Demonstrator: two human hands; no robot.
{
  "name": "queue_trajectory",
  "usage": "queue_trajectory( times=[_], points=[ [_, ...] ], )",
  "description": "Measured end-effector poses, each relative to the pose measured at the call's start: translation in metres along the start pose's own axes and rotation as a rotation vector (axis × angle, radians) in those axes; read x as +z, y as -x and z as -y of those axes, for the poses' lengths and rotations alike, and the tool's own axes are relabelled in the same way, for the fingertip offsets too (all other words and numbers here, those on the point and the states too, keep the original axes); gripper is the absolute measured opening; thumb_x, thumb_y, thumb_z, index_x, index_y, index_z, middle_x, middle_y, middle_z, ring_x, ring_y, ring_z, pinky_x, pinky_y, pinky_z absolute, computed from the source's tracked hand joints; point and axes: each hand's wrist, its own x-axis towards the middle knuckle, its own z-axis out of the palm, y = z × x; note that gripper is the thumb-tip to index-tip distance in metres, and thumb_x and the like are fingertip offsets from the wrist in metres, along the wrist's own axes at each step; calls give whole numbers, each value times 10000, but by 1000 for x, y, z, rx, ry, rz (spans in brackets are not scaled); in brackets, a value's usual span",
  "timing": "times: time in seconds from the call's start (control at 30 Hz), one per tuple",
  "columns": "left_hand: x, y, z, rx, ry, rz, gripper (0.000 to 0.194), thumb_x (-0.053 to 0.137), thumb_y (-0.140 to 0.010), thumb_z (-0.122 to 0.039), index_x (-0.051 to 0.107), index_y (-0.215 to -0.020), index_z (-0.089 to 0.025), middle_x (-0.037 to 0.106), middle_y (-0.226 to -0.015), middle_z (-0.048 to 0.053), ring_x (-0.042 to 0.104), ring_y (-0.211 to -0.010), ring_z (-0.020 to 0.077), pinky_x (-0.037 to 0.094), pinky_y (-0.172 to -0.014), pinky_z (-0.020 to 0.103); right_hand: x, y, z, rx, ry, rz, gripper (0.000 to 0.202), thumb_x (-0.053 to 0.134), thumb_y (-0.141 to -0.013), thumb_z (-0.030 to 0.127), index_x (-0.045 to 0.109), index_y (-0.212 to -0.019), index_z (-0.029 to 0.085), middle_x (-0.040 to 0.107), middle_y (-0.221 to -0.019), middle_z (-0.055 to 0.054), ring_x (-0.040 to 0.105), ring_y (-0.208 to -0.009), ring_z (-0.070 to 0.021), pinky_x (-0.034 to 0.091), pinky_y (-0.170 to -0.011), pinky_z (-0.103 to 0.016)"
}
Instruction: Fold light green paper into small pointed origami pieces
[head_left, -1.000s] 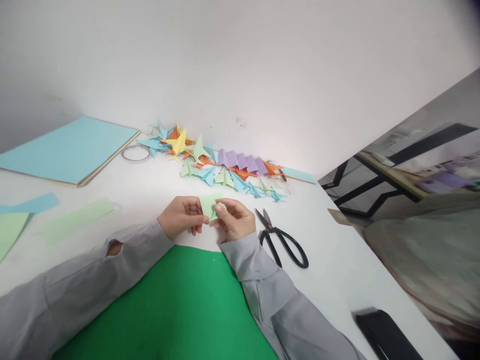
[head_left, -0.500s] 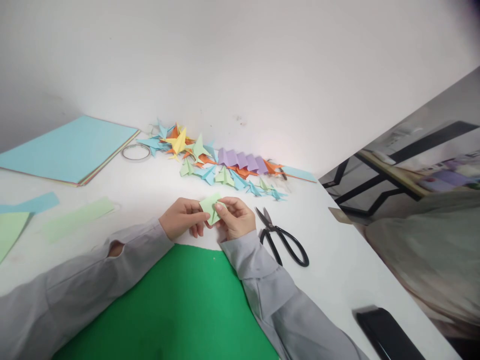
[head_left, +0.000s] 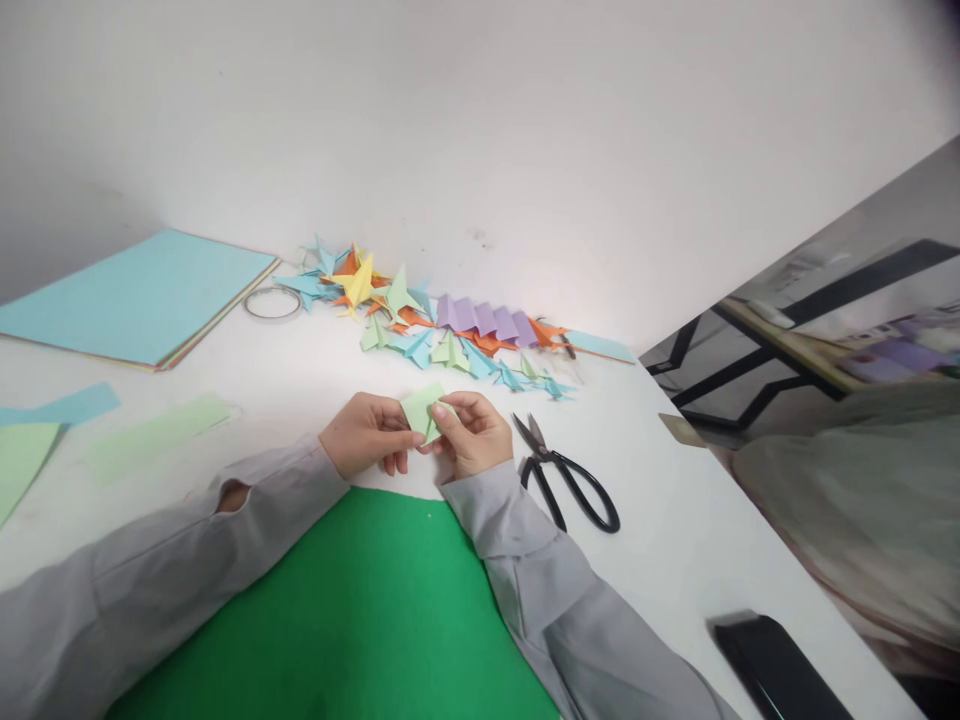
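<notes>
A small folded piece of light green paper [head_left: 421, 408] is held between both hands above the white table. My left hand [head_left: 369, 432] pinches its lower left edge between thumb and fingers. From the right, my right hand [head_left: 474, 432] grips it, the thumb pressed on a fold at its front. The fingers behind the paper are partly hidden. Black-handled scissors [head_left: 568, 478] lie just right of my right hand, blades pointing away. Beyond the hands lies a row of folded paper pieces in several colours, among them a purple pleated paper [head_left: 484, 320] and a yellow star-like one [head_left: 358, 282].
Stacked coloured sheets [head_left: 142, 295] lie at the back left beside a tape roll [head_left: 272, 303]. Light green [head_left: 161, 435] and blue strips [head_left: 75, 405] are at left. A black phone-like object [head_left: 776, 665] lies near the right edge. A wall [head_left: 420, 120] bounds the back.
The hands stay almost in place on the green paper. My left thumb has slid slightly down and right along its lower edge.
</notes>
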Motion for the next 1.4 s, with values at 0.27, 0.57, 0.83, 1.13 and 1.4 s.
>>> queue_trajectory(
  times=[0.27,0.57,0.83,1.13,1.4],
  points=[
    [0,1,0,-2,-15,18,275,703,-591,-339,580,-565,-94,581,-410,19,510,-337,91,406,-356,194,-1,-1,-3,0,30,-6,286,743,-565,313,558,-716,157,603,-555,53,490,-301,-57,381,-266,-159],
    [6,1,-1,19,-89,0,261,668,-635,-347,611,-637,-92,551,-425,-4,493,-367,83,402,-374,197,4,1,1,-13,21,-3,258,747,-555,272,558,-689,158,596,-540,53,465,-325,-39,365,-303,-158],
    [8,1,0,1,-115,-7,233,593,-706,-308,619,-621,-93,526,-392,-14,471,-340,66,386,-373,176,5,2,3,8,37,16,247,735,-579,287,547,-671,155,548,-444,67,457,-309,-46,345,-312,-155],
    [6,1,-1,-11,-74,-12,235,622,-678,-309,619,-597,-88,536,-395,0,473,-340,73,380,-364,184,2,1,2,42,-46,33,276,723,-593,340,549,-722,168,567,-472,72,470,-305,-49,365,-305,-152],
    [3,0,1,-5,-32,-17,271,645,-650,-352,623,-594,-87,543,-396,6,465,-337,76,381,-365,192,-3,-2,-4,36,25,115,269,736,-569,325,637,-735,138,609,-484,23,504,-346,-78,374,-329,-189]
  ],
)
